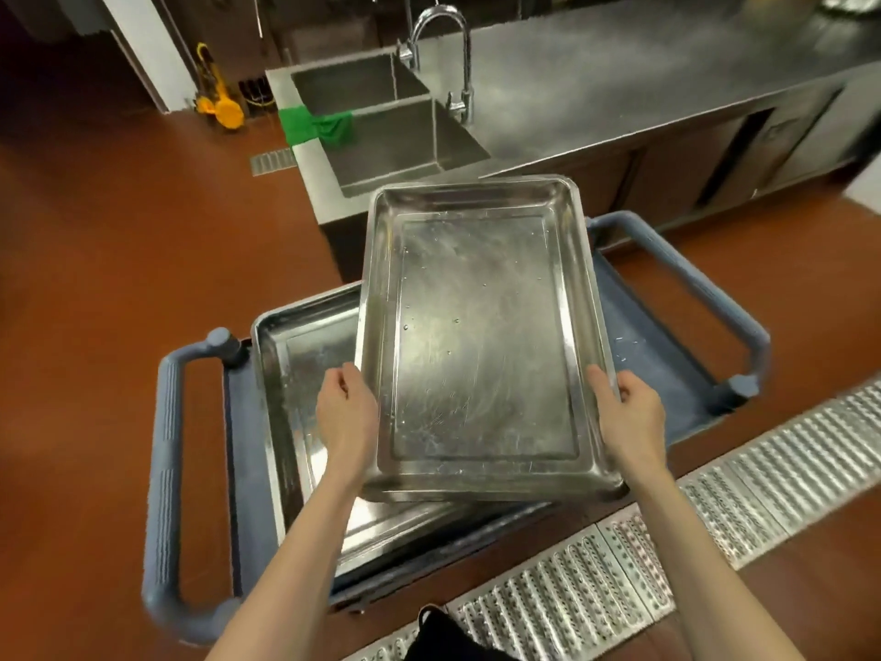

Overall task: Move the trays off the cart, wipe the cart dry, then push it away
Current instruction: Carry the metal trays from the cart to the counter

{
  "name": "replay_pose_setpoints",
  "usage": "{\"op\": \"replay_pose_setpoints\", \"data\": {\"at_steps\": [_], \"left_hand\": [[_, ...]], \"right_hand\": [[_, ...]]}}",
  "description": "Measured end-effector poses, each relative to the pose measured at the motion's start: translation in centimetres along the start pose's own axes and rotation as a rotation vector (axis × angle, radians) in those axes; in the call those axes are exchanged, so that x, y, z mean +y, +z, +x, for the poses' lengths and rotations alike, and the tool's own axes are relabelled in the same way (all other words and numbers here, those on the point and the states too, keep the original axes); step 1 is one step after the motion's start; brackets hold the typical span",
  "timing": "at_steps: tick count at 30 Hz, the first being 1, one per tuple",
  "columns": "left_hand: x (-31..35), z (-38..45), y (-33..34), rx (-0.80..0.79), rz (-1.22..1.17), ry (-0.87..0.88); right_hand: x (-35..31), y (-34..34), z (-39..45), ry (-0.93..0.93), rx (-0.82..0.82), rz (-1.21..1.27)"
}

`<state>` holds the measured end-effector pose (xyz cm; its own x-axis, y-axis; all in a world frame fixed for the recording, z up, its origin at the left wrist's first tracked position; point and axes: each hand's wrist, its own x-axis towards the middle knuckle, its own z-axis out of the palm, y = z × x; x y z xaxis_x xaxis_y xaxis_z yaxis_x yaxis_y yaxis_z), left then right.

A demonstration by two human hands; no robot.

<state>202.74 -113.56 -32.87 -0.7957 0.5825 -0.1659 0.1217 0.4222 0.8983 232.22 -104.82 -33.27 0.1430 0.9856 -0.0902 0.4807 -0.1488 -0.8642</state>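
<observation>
Steel counter [619,88] and sink [381,136] behind grey cart [667,326]. Left hand [345,412] and right hand [629,412] clamp long rims of upper tray [476,336], raised over second tray [300,374] on cart. Rigid, wet (droplets visible), likely slippery; grip rims.

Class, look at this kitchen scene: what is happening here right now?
A person's left hand and right hand grip the long sides of a rectangular stainless-steel tray, holding it above a grey-blue plastic cart. A second steel tray lies on the cart. A green cloth hangs over the metal sink's edge beyond.
</observation>
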Motion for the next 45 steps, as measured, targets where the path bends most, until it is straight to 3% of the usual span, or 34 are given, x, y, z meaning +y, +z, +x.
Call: {"op": "replay_pose_setpoints", "data": {"at_steps": [8, 27, 45], "left_hand": [[4.9, -7.9, 7.6, -0.146, -0.005, 0.147], [11.6, -31.0, 25.8, -0.585, 0.0, 0.297], [14.2, -47.7, 40.3, -1.108, 0.108, 0.532]], "right_hand": [[4.2, -11.5, -1.4, 0.099, 0.166, 0.04], [16.9, -37.6, -10.6, 0.346, 0.703, 0.042], [25.1, -47.2, -21.0, 0.634, 1.218, 0.128]]}}
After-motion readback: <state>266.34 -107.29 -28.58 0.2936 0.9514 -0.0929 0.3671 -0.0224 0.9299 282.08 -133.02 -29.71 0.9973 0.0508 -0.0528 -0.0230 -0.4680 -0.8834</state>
